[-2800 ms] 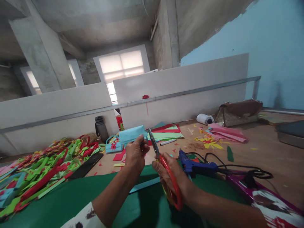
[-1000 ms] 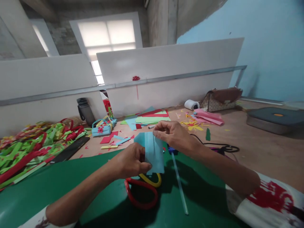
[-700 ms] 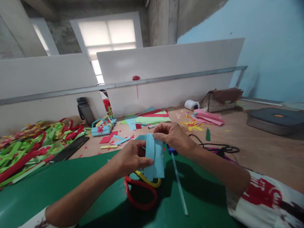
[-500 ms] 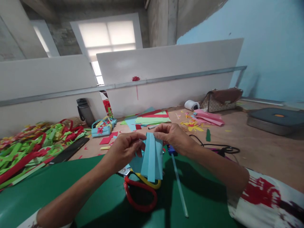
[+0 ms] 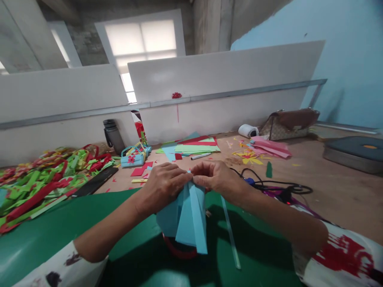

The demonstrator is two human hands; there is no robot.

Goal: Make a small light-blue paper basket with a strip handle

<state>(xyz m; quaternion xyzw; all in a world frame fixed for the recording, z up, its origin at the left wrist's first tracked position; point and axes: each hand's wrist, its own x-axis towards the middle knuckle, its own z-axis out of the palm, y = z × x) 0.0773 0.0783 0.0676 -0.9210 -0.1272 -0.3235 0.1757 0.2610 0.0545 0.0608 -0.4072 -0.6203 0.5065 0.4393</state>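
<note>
Light blue folded paper (image 5: 191,219) hangs in overlapping panels below my two hands, over the green mat (image 5: 125,239). My left hand (image 5: 167,185) is closed on its top edge, fingers curled over it. Beside it, touching or nearly so, my right hand (image 5: 217,179) pinches the same top edge between thumb and fingers. Under the paper shows the red handle of the scissors (image 5: 179,252); their other parts are hidden. A clear glue stick (image 5: 231,235) lies on the mat to the right, its upper end behind my right hand.
Green and red paper strips (image 5: 38,187) heap at the left, near a black phone (image 5: 95,182). Behind are a dark bottle (image 5: 113,137), a small blue paper bag (image 5: 132,160) and stacked coloured sheets (image 5: 197,147). A black cable (image 5: 278,186) and a lidded box (image 5: 353,155) sit right.
The blue paper hangs lower and nearer, its panels fanned differently, and covers more of the scissors. My left hand has turned over the paper's top edge. The view has shifted slightly.
</note>
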